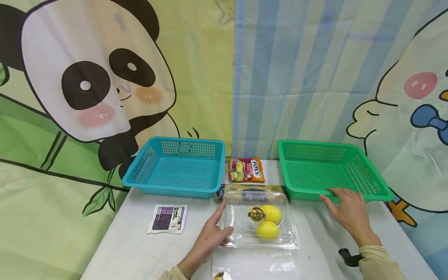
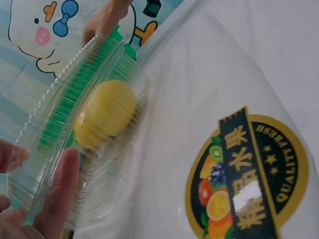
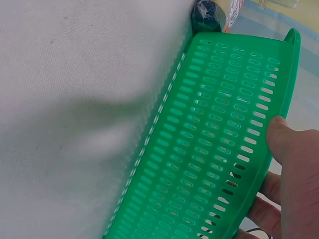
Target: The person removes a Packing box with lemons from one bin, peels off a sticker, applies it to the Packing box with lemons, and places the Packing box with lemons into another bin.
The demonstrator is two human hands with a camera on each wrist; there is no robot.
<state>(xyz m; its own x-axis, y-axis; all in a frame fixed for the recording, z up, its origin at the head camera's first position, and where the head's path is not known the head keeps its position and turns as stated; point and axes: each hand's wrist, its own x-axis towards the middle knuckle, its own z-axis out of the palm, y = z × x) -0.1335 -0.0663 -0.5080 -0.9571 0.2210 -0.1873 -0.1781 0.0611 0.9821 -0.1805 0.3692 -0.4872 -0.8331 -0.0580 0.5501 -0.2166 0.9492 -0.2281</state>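
My left hand (image 1: 210,236) grips the left side of a clear plastic clamshell box (image 1: 241,239), with the thumb on top. Two yellow lemons (image 1: 267,230) show through its lid, which bears a round dark sticker (image 1: 256,214). In the left wrist view the box (image 2: 37,164) is tilted between thumb and finger, a lemon (image 2: 107,109) visible inside. At the front rim of a green basket (image 1: 315,177) is my right hand (image 1: 351,214). The right wrist view shows its thumb (image 3: 281,134) on the outer side of the basket wall (image 3: 199,134) and the fingers behind the rim.
Behind the box lie a spaghetti pack (image 1: 280,189) and a Fox's candy bag (image 1: 246,170). A blue basket (image 1: 175,192) stands at the back left, with a purple-and-white packet (image 1: 168,219) before it. Near the front edge is clear plastic with a fruit sticker (image 2: 249,174).
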